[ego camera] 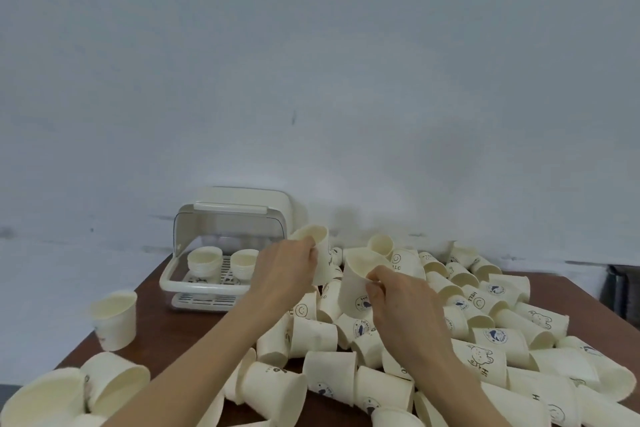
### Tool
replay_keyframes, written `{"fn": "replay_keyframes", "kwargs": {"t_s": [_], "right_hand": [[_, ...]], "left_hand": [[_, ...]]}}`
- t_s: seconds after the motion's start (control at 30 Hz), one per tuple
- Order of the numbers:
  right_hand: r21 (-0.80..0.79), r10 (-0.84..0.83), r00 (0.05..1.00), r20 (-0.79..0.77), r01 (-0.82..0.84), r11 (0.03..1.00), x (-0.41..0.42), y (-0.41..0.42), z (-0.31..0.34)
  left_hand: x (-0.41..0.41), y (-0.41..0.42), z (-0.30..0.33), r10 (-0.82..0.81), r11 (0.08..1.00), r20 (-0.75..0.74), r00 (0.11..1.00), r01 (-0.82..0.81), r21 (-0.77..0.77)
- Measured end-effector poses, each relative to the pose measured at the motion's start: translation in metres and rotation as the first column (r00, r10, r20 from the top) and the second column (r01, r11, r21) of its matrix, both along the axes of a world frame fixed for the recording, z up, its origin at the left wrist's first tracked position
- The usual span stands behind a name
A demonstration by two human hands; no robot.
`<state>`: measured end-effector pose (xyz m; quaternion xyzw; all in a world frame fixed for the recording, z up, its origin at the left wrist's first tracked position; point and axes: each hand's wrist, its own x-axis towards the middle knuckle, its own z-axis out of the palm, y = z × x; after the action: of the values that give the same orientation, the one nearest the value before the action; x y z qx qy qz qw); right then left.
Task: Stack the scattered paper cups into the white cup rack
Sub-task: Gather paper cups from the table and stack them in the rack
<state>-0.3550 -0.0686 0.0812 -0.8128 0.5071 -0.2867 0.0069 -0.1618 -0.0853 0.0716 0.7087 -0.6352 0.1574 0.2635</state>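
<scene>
At the far left, two large cups (114, 381) lay on their sides at the table (194, 329) edge, mouths toward the camera. Behind them one cup (116, 319) stood upright, alone on the brown wood. The white rack (221, 253) sat at the back left against the wall (311, 80), its clear lid raised; inside, two short stacks of cups (205, 265) stood mouth up on the slotted tray.

The left hand (287, 270) held a cup (317, 253) just right of the rack, fingers and thumb curled round its side, mouth tilted up and left. Dark print showed on its wall, too blurred to read. The right hand (398, 302) pinched the rim of a second cup (360, 284), which carried a round blue badge with unreadable lettering.

Right of the hands, the pile (485, 333) of cups covered the table, mostly lying on their sides. Some bore smiley faces, some "HELLO", some a bear drawing with "Hi", others the blue round badge.
</scene>
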Motion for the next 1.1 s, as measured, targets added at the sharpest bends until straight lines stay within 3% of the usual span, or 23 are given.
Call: {"fn": "replay_keyframes", "kwargs": {"t_s": [0.67, 1.1], "right_hand": [[0.012, 0.081, 0.996, -0.049, -0.081, 0.997, 0.073, 0.009, -0.025], [-0.008, 0.076, 0.989, -0.128, -0.077, 0.997, 0.145, -0.021, -0.020]], "left_hand": [[0.058, 0.093, -0.034, 0.048, 0.997, -0.091, 0.995, -0.043, 0.064], [0.119, 0.103, -0.030, 0.231, 0.973, -0.088, 0.969, -0.231, 0.016]]}}
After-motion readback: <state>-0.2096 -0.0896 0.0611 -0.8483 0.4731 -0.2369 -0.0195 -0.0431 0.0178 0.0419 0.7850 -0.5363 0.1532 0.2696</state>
